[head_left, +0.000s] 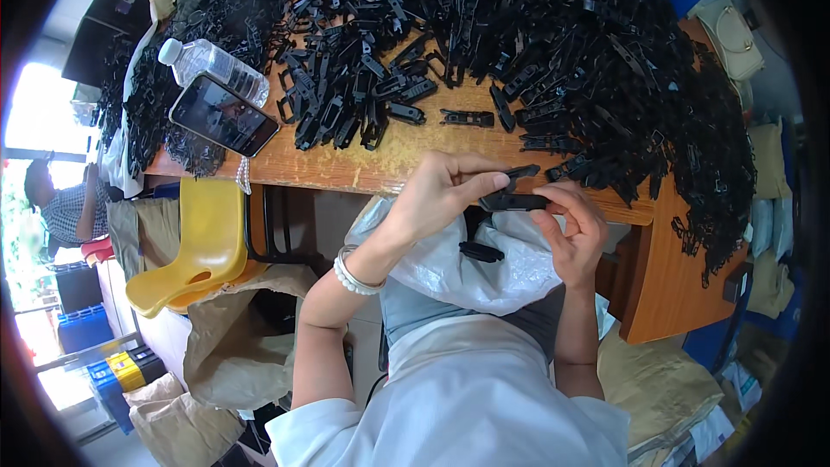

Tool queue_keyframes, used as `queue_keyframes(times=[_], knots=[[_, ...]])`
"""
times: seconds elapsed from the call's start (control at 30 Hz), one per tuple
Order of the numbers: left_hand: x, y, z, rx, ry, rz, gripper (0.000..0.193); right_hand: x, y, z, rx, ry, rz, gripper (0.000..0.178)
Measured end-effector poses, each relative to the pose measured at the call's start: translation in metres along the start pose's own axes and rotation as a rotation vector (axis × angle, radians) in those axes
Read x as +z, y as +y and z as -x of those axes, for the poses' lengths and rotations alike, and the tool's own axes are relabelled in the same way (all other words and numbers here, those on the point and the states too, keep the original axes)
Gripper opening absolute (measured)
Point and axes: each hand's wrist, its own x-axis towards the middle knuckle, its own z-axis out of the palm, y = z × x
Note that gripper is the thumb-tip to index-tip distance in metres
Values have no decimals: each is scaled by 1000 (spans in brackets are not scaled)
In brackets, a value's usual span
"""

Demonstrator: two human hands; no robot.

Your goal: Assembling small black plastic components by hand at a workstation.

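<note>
Just in front of the table's near edge, my left hand (439,195) is closed, thumb against fingers, on black plastic clip-like parts (512,201). My right hand (576,229) pinches the right end of the same parts between thumb and fingers. Whether these are two pieces or one hinged piece I cannot tell. Below my hands, a white plastic bag (424,268) lies across my lap, and another black part (481,252) rests on it. Loose black clips (467,118) lie on the wooden table (346,164) just beyond my hands.
Large heaps of black parts (596,60) cover the table's right and back. At the left are a smartphone (223,114) and a clear bottle (216,69). A yellow chair (207,233) and an open brown paper sack (246,346) stand left of me. Another person (69,203) is at far left.
</note>
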Motion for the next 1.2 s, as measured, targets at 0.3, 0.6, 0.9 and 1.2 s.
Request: queue_keyframes(times=[0.3,0.6,0.9,1.2], knots=[[17,-8,22,442,30,-429,39,1,-4,0,-86,-4,155,24],[14,-16,27,493,8,-475,34,3,-3,0,-52,-41,118,27],[1,-28,8,503,-214,-463,29,-6,0,10,177,-118,-78,26],[-56,-17,-39,664,599,-1028,10,-11,14,27,236,-207,30,19]])
